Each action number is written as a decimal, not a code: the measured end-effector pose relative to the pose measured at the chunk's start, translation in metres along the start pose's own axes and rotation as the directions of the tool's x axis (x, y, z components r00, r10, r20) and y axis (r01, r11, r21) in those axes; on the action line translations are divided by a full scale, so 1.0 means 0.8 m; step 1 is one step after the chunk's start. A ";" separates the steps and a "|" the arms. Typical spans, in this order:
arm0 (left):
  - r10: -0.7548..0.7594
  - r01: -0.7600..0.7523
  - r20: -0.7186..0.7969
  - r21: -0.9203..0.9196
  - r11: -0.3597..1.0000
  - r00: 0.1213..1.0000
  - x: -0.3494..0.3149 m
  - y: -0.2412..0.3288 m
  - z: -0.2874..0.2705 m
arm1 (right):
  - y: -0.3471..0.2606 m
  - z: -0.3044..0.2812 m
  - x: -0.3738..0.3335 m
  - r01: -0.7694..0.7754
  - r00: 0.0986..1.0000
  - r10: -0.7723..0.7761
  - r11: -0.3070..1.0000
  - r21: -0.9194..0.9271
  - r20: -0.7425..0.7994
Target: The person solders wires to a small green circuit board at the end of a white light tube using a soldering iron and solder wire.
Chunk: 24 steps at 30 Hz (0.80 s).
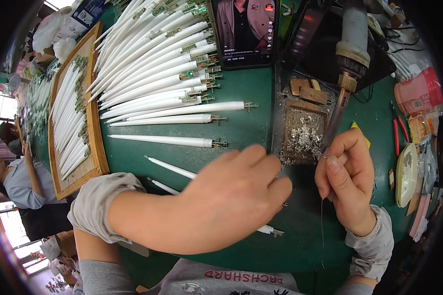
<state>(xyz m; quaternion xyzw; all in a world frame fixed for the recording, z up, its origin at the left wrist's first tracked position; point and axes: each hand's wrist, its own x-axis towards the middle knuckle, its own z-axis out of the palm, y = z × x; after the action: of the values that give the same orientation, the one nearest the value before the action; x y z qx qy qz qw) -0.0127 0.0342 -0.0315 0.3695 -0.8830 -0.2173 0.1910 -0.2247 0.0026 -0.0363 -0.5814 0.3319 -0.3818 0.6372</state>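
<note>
Soldering station seen from above the worker's hands. The right hand (347, 172) pinches a thin solder wire (322, 216) between thumb and forefinger; the wire hangs down past the wrist toward the near edge of the green desk (241, 132). Its upper end meets the tip of a fixed soldering iron (347, 73), which slants down from the upper right, just beside a tray of solder dross (302, 135).

The left hand (231, 196) reaches across from the lower left, fingers curled downward over a white tube (268, 229) — only the tube's end, with small metal leads, shows beneath the palm, so whether it is actually gripped cannot be told. Two more white tubes (170, 167) emerge from behind the hand's far side.

Farther back, a fanned row of finished tubes (152, 73) lies on the desk, and a wooden tray (91, 132) at left holds more. A phone (245, 32) stands upright behind them — red cutters (398, 130) lie well to the right.
</note>
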 end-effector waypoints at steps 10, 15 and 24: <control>-0.313 0.095 0.173 0.723 0.684 0.934 0.000 -0.030 -0.064 | -0.003 0.004 -0.001 -0.111 0.994 0.110 0.994 0.015 0.026; -0.187 0.172 0.161 0.100 0.980 0.969 0.013 -0.019 -0.059 | 0.005 0.008 -0.006 -0.108 0.992 0.110 0.994 -0.030 0.065; -0.293 0.477 0.385 -0.584 0.657 0.875 0.027 -0.016 -0.055 | -0.005 0.006 -0.007 -0.157 0.986 0.156 0.988 0.002 0.065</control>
<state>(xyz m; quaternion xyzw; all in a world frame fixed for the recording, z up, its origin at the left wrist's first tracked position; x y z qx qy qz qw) 0.0024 0.0000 0.0021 0.4259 -0.6642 -0.5976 0.1426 -0.2239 0.0097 -0.0316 -0.5634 0.3542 -0.3127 0.6778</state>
